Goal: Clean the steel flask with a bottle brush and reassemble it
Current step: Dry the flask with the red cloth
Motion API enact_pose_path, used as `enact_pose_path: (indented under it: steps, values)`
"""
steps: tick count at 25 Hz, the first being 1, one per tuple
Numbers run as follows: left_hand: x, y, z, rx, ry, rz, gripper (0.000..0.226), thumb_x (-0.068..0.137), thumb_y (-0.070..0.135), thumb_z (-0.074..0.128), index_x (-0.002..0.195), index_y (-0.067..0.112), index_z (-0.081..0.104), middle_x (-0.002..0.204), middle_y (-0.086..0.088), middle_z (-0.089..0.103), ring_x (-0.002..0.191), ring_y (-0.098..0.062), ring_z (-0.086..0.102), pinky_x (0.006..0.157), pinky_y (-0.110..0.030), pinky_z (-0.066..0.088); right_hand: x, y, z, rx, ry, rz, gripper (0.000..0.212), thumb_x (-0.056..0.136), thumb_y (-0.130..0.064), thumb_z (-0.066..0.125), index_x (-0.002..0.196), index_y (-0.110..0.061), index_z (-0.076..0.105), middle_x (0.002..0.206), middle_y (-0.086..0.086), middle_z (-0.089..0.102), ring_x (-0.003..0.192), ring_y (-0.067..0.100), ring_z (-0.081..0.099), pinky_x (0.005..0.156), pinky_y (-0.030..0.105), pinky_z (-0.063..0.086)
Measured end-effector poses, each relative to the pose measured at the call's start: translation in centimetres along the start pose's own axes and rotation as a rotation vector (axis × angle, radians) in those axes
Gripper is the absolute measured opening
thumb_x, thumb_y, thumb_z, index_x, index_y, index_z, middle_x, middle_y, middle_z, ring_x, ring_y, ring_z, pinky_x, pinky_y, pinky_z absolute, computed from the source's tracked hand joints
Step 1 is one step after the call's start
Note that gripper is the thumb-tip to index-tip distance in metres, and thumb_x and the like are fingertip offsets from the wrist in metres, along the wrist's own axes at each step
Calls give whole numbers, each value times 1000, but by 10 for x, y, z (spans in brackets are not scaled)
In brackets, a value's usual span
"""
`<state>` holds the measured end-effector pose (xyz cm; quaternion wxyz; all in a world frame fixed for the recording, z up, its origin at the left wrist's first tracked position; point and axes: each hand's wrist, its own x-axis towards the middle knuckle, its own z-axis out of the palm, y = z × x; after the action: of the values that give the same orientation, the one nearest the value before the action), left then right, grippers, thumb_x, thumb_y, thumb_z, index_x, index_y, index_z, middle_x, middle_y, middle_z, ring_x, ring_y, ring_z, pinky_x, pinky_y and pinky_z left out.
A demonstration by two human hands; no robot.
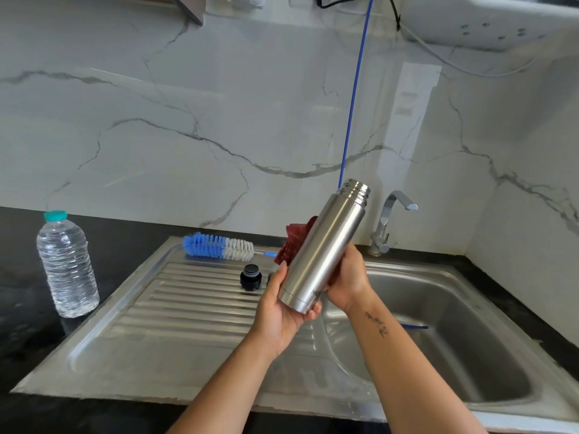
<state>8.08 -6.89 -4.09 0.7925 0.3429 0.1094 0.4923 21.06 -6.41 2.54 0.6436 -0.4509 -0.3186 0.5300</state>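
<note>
Two hands hold the steel flask (322, 245) at centre frame, above the rim between the drainboard (188, 308) and the sink basin (438, 339). It is tilted, open threaded mouth toward the upper right, base toward the lower left, with no cap on it. The left hand (283, 311) cups the base, fingers (315, 311) curled under and grasping it. The right hand (351, 277) wraps the lower body from the right side, its fingers clasped round the flask along with a dark red cloth (294, 238) that shows behind the flask on its left.

The bottle brush (219, 245), blue and white bristles, lies on the far edge of the drainboard, left of centre. A black stopper (251, 277) stands upright on the drainboard ridges, just left of the left hand. A clear plastic water bottle (65, 264) with a teal cap stands on the black desk (18, 308) at the left of the frame. The tap (388, 220) rises behind the basin, right of centre.
</note>
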Motion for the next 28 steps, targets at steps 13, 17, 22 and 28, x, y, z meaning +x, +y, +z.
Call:
enact_pose_path:
  steps: [13,17,22,28]
  values:
    - [10,-2,-14,444,193,332,69,75,29,89,136,29,57,128,-5,71,119,-27,68,100,-45,54,-20,44,20,-89,77,-450,63,91,-58,69,146,-37,45,134,2,67,125,25,64,109,55,48]
    - [11,-4,-11,351,146,321,75,74,28,86,139,11,53,130,-13,70,124,-31,65,101,-39,52,-16,31,15,25,135,-430,54,91,-35,76,139,-28,53,125,5,72,115,26,70,102,56,54]
    - [10,0,-15,302,162,291,54,81,21,79,128,0,62,121,-22,71,114,-36,69,93,-47,59,-19,31,19,6,248,-505,54,97,-37,69,145,-32,46,131,-7,68,120,11,66,108,48,50]
    - [11,3,-11,250,317,304,40,78,16,85,111,1,66,102,-18,71,84,-23,72,64,-28,58,-29,55,13,-868,157,-973,66,103,-34,41,162,-42,12,172,-8,9,159,15,-3,128,46,4]
